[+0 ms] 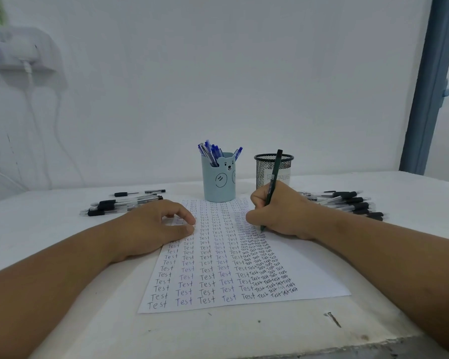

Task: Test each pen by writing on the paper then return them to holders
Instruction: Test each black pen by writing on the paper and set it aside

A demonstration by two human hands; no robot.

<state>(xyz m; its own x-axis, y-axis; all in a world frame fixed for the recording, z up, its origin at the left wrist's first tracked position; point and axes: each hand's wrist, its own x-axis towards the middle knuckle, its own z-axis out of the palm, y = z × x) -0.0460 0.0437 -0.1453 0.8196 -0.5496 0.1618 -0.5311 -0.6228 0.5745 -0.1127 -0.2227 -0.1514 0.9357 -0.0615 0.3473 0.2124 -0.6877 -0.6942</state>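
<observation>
Nearest: white table (62, 229) edge w/ a dark scuff at lower right. On it the paper (218, 268), lying flat, covered in columns of "Test", bigger writing at left, smaller + crowded at right. Both forearms come in from the bottom corners.

Left hand (156, 226) rests on the paper's left edge, fingers loosely curled, holding nothing, thumb + fingertips touching the sheet. Right hand (278, 211) grips a dark green pen (272, 182) in a writing hold, fingers curled round the barrel; tip down on the paper's right side, upper part, cap end tilted up + away.

Further back, loose black pens left (122, 203) in a pile beside the sheet, and black pens right (347, 203) in a bigger pile behind the right wrist.

Behind the paper's top edge: blue bear holder (219, 182) upright, w/ blue pens (213, 151) in it. Just right of it, black mesh holder (272, 167), contents can't be made out. Wall behind.
</observation>
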